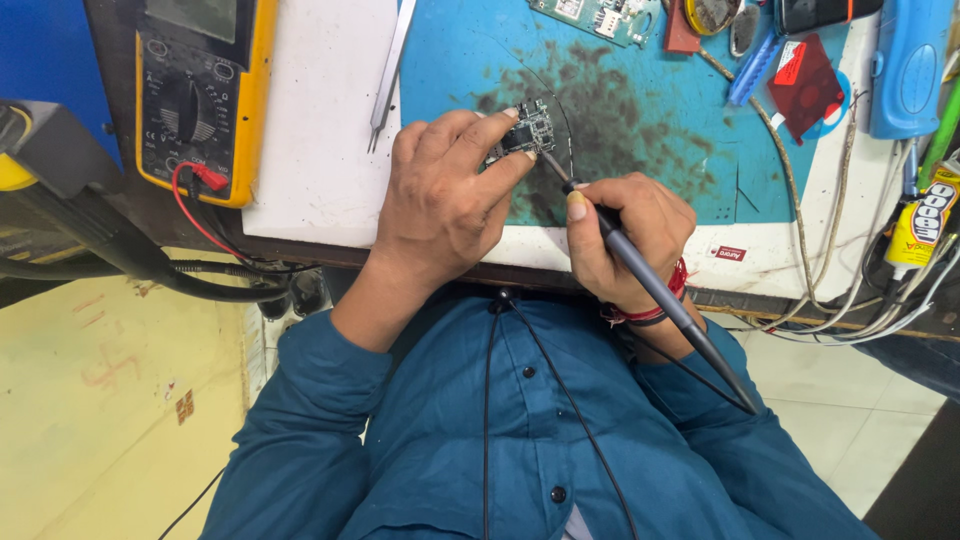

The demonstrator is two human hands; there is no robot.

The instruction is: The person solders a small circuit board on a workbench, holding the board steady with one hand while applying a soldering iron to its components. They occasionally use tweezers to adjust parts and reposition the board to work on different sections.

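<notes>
My left hand (447,195) pinches a small dark circuit board (531,131) with its fingertips and holds it against the stained blue work mat (640,120). My right hand (628,235) grips a slim grey soldering iron (655,290) like a pen. Its tip touches the board's lower right edge. The iron's black cord trails back over my blue shirt.
A yellow multimeter (200,95) with red and black leads lies at the left. Steel tweezers (390,75) rest on a white board. A green circuit board (600,18), a red plastic piece (805,85), a blue tool (908,65), a glue tube (925,225) and several cables crowd the right side.
</notes>
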